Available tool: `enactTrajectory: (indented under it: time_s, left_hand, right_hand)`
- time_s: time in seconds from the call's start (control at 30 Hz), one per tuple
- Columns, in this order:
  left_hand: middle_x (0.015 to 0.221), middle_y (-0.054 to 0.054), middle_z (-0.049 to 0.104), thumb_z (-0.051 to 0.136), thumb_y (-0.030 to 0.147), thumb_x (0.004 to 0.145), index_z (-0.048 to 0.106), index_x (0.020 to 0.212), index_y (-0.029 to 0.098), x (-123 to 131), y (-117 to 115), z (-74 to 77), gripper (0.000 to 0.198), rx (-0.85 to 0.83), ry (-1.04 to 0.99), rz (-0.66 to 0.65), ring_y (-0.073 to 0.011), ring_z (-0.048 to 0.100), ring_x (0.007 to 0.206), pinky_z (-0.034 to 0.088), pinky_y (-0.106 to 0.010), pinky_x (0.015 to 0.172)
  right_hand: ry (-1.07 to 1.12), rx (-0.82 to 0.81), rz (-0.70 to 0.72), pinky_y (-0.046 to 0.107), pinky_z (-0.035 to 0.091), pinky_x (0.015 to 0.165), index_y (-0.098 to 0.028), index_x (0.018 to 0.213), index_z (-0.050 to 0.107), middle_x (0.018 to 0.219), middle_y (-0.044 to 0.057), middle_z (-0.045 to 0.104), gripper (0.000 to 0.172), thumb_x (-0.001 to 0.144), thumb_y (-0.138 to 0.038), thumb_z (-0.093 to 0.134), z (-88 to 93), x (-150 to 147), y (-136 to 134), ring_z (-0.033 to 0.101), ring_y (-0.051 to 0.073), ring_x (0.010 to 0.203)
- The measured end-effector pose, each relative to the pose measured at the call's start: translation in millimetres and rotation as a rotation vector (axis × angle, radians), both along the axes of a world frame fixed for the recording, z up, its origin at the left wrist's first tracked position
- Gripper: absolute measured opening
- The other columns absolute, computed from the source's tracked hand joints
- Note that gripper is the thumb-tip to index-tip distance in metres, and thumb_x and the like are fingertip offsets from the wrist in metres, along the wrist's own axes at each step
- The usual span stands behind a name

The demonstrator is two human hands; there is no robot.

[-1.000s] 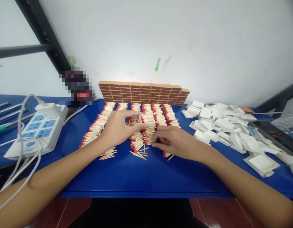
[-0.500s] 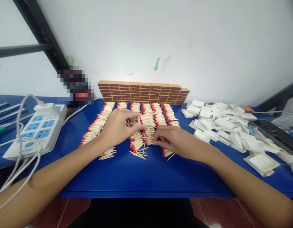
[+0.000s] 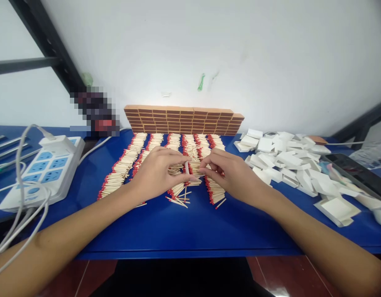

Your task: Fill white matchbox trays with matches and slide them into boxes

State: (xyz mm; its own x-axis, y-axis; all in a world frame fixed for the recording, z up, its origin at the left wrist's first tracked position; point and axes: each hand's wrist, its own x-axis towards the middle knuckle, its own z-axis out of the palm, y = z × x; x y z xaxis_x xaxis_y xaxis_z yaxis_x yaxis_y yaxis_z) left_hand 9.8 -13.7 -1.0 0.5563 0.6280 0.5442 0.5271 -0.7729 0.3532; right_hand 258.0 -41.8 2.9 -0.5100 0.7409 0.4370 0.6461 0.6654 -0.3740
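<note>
Between the thumb and fingers of my left hand (image 3: 156,171) is a small white matchbox tray (image 3: 186,167), now turned so that mostly a narrow side shows. My right hand (image 3: 232,173) is just to the right of the tray, thumb and fingertips pinched together over the matches. Whatever is between those fingertips is too small to make out. Under and around both hands lie several long rows of red-headed matches (image 3: 116,175) on the blue table (image 3: 178,231). A few loose matches (image 3: 180,201) stick out at the front of the middle row.
Matchboxes stand stacked in a low wall (image 3: 184,119) against the white wall behind. On the right is a heap of white paper trays (image 3: 289,159), with a phone (image 3: 360,175) beyond it. A power strip (image 3: 51,169) with white cables (image 3: 22,231) occupies the left.
The tray in my left hand has tipped from showing the matches inside to nearly edge-on. My right hand has risen slightly and come closer to it. The view has shifted a little.
</note>
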Motion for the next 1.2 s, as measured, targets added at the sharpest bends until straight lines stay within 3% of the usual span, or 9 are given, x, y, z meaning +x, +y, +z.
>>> enactTrajectory:
  time_s: [0.23,0.37,0.53,0.73,1.2]
  left_hand:
    - [0.096,-0.004,0.084,0.08,0.063,0.087,0.084,0.107,0.024,0.2,-0.1,3.2,0.044,-0.097,-0.057,0.014,-0.0224,0.076,0.085,0.053,-0.035,0.081]
    - [0.095,-0.004,0.085,0.081,0.065,0.085,0.085,0.106,0.023,-2.1,3.0,4.0,0.047,-0.158,-0.107,0.117,-0.0231,0.077,0.083,0.054,-0.034,0.073]
    - [0.107,-0.005,0.085,0.085,0.065,0.08,0.085,0.109,0.024,-6.2,8.0,2.6,0.051,-0.202,-0.143,0.268,-0.0296,0.079,0.099,0.06,-0.039,0.086]
    - [0.106,-0.006,0.085,0.083,0.066,0.081,0.085,0.11,0.024,-5.4,7.9,2.7,0.051,-0.186,-0.124,0.257,-0.0292,0.08,0.095,0.062,-0.041,0.087]
    - [0.104,-0.006,0.085,0.077,0.066,0.088,0.084,0.109,0.022,-8.0,11.5,0.9,0.049,-0.065,0.004,0.23,-0.0279,0.078,0.092,0.057,-0.04,0.084]
  right_hand:
    - [0.043,0.05,0.042,0.028,0.042,0.064,-0.02,0.104,0.069,0.086,0.001,0.061,0.006,0.105,-0.02,0.064,3.0,0.9,-0.7,0.053,0.014,0.07]
    - [0.086,0.08,0.025,0.028,0.042,0.064,-0.02,0.101,0.07,0.08,0.0,0.059,0.008,0.105,-0.024,0.064,4.2,1.1,-2.0,0.053,0.014,0.069]
    - [-0.127,-0.103,0.116,0.029,0.045,0.069,-0.021,0.098,0.072,0.089,0.004,0.066,0.009,0.103,-0.025,0.066,-3.6,-0.3,0.0,0.061,0.017,0.077]
    - [-0.208,-0.204,0.109,0.028,0.043,0.067,-0.019,0.093,0.07,0.089,0.003,0.066,0.009,0.102,-0.021,0.068,-12.0,-2.6,4.6,0.059,0.016,0.075]
    - [-0.205,-0.225,0.093,0.028,0.044,0.07,-0.019,0.095,0.07,0.092,0.004,0.067,0.007,0.102,-0.019,0.068,-5.4,-0.8,3.2,0.06,0.016,0.077]
